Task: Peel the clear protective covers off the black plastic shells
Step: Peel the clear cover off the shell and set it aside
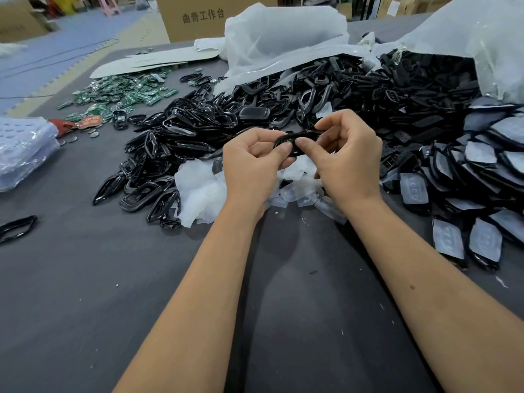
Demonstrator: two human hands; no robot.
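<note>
Both my hands hold one glossy black plastic shell (301, 136) above the grey table. My left hand (252, 163) grips its left end, thumb on the front face. My right hand (344, 157) pinches its right part, thumb pressed near the middle. Whether a clear cover is on this shell I cannot tell. Under my hands lies a heap of peeled clear covers (200, 191). Bare black shells (173, 140) are piled to the left. Shells with clear covers on them (479, 177) are stacked on the right.
Green circuit boards (127, 93) lie at the far left. A big plastic bag (465, 38) spills black parts at the back right. A clear blister pack stack (22, 151) sits at the left edge. One black frame (17, 226) lies alone near me. Cardboard box (204, 15) behind.
</note>
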